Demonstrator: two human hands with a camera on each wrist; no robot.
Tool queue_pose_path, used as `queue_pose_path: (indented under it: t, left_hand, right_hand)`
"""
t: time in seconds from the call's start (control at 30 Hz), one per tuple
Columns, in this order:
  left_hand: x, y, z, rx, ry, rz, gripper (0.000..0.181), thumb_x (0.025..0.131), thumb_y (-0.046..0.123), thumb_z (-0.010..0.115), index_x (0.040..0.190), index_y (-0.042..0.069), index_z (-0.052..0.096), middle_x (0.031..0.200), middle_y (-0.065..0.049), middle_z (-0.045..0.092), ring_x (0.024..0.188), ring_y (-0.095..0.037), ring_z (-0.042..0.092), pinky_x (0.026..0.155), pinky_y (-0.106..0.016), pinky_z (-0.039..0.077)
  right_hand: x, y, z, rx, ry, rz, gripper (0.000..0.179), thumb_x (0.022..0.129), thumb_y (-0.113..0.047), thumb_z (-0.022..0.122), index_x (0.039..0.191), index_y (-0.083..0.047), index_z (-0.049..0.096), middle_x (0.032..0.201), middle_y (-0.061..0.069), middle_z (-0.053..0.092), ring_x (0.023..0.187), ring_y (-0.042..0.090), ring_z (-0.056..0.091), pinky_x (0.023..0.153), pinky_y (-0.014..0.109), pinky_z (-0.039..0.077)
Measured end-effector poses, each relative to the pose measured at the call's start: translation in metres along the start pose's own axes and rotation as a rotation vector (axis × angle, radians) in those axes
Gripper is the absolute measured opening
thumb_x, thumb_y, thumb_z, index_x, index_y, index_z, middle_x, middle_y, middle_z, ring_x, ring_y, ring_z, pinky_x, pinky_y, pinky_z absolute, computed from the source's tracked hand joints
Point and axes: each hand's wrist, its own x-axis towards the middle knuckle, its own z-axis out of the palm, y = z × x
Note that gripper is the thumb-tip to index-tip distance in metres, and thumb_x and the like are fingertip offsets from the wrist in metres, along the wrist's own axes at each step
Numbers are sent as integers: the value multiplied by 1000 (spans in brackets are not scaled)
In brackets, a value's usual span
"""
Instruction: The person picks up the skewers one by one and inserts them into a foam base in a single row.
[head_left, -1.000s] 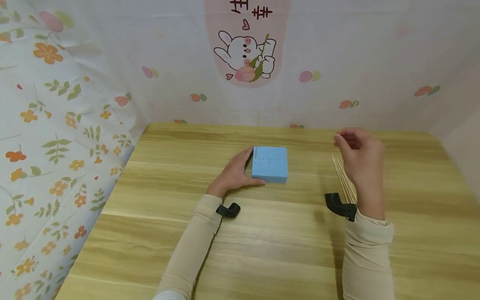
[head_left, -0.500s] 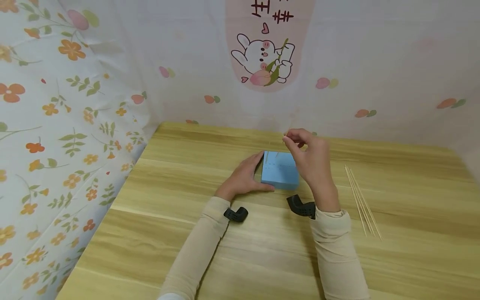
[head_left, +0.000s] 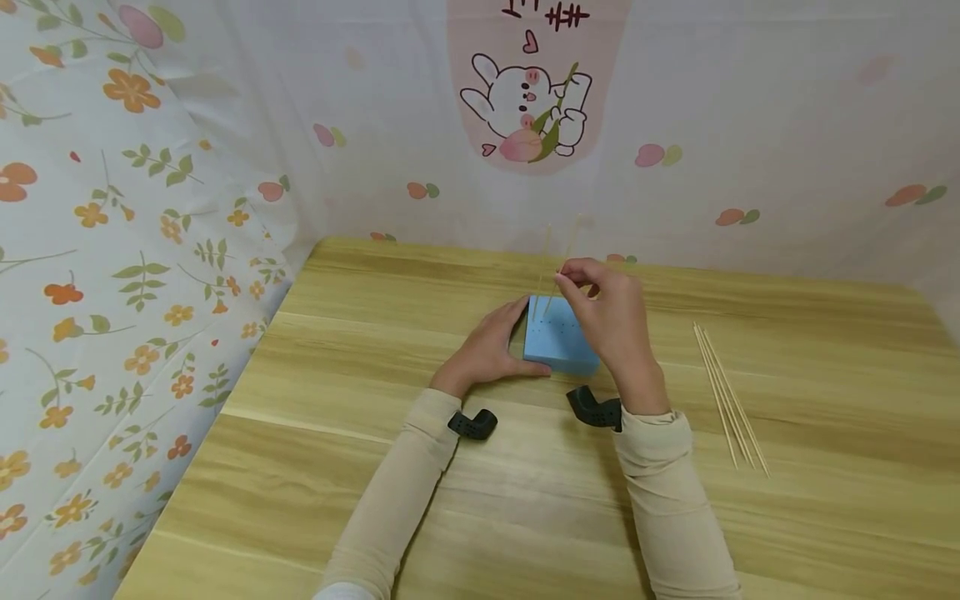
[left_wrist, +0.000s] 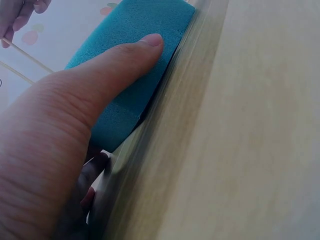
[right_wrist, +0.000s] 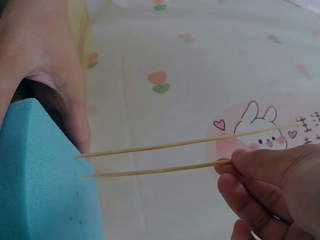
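A light blue foam block (head_left: pixel 561 343) with small holes in its top sits on the table. My left hand (head_left: pixel 483 346) grips its left side, the thumb along the front face in the left wrist view. One bamboo skewer (right_wrist: pixel 160 146) stands upright in the block near the back left corner. Over the block, my right hand (head_left: pixel 613 310) pinches a second skewer (right_wrist: pixel 155 171) between thumb and forefinger. Its pointed lower end is right at the block's top, just beside the standing skewer. Several small holes show in rows on the foam.
Several loose skewers (head_left: pixel 727 400) lie together on the wood-grain table (head_left: pixel 525 517), right of the block. A white printed cloth (head_left: pixel 337 75) hangs behind the table, and a flowered one (head_left: pixel 150 333) hangs at the left.
My right hand has come left from above the loose skewers to over the block, then lowered the pinched skewer to its top. My left hand keeps its grip. The head view has shifted slightly.
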Motion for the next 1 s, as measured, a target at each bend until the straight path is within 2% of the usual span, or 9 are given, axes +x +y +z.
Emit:
queue_pose_path:
  t: [0.7,1.0]
  left_hand:
    - [-2,1,-1,5,-10,-7,125,76,56,88,167,10,16,170,-5,27,156,-26,23,125,-48,23]
    - [0,-1,-1,9,-8,2,125,77,57,88,167,10,16,170,-4,26,156,-25,23,125,-47,22]
  right_hand:
    - [-3,5,9,-52,-67,19,15,99,-10,72,104,4,76,91,17,77,84,31,70,74,43,50]
    - [-3,6,11,-82,-82,8,17,100,-12,71,105,2,79,90,17,77,74,31,68,74,46,52]
